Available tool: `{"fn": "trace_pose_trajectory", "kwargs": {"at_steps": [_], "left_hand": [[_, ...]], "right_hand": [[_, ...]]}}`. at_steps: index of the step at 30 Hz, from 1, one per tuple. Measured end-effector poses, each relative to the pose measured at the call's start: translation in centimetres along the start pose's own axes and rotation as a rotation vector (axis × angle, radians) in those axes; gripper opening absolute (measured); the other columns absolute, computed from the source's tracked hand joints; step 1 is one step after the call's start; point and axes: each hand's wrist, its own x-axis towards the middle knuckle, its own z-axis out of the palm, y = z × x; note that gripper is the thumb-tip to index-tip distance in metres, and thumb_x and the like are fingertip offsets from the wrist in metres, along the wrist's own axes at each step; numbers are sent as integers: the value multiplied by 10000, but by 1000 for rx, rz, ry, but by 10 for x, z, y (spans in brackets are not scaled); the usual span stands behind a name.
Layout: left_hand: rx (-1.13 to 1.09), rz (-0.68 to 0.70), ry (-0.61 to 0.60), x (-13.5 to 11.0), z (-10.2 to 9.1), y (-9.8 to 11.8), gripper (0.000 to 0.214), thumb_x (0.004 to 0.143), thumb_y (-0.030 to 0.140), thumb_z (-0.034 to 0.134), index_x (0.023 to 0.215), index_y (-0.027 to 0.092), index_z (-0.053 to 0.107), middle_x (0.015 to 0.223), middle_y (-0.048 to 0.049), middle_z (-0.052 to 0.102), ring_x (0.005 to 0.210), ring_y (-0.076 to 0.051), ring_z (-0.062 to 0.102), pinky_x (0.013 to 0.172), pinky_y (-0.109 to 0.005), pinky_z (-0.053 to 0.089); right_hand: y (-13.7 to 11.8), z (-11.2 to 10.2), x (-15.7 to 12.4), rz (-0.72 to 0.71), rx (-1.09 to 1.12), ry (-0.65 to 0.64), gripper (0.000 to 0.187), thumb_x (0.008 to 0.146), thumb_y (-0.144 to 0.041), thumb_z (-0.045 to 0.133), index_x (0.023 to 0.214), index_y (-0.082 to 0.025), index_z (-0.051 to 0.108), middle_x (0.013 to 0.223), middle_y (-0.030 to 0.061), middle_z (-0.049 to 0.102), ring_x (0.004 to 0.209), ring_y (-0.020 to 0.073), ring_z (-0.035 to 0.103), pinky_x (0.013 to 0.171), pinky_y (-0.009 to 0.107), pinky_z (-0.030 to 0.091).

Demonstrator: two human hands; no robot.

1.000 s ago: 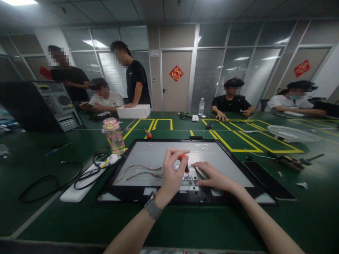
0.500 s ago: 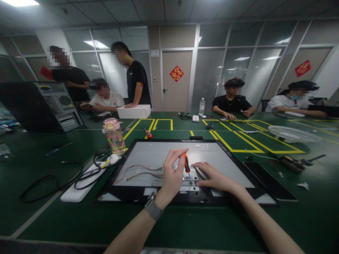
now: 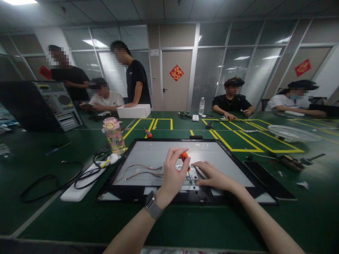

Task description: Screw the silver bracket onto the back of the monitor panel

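A black-framed monitor panel (image 3: 148, 151) lies face down on the green table in front of me, with thin red and brown wires (image 3: 137, 171) across its grey back. My left hand (image 3: 173, 174), a watch on its wrist, pinches a small orange-handled screwdriver (image 3: 184, 157) held upright over a small metal board (image 3: 194, 174) near the panel's front edge. My right hand (image 3: 212, 176) lies flat on that board beside the screwdriver tip, fingers stretched out.
A pink-lidded bottle (image 3: 114, 135), black cables (image 3: 79, 174) on a white strip, and a computer case (image 3: 53, 106) stand at left. A phone (image 3: 267, 180), a fan grille (image 3: 293, 133) and small tools lie at right. Several people sit or stand at the table's far side.
My left fingers have shifted around the screwdriver handle, which now shows less between them. The right hand stays flat on the board.
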Motion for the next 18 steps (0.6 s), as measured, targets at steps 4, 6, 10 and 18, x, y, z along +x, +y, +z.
{"fn": "trace_pose_trajectory", "kwargs": {"at_steps": [4,6,10,18], "left_hand": [[30,95,-78,-4,1,1,321,878,114,486,1164,222,584,1060,-69,603,1003,-185,573,887,-338,464],[58,98,-46,-5,2,1,278,869,144,531,1128,220,600,998,-61,582,941,-177,575,850,-321,475],[59,102,-42,-5,2,0,265,846,153,564,1101,213,606,996,-59,542,925,-176,562,838,-319,472],[29,95,-66,-3,1,1,289,844,124,558,1118,212,590,955,-45,567,903,-168,566,824,-307,469]], "right_hand": [[1,1,0,-4,-3,1,669,761,-511,676,1339,-256,455,1337,80,500,1236,313,382,1053,460,318],[1,1,0,-4,-3,0,675,761,-507,680,1344,-255,450,1339,78,499,1234,310,381,1055,456,316],[1,1,0,-12,-5,4,670,767,-491,682,1343,-239,450,1327,82,508,1214,302,395,1041,443,336],[0,0,-1,-24,6,9,654,775,-475,676,1340,-241,445,1334,85,497,1213,298,395,1035,448,349]]}}
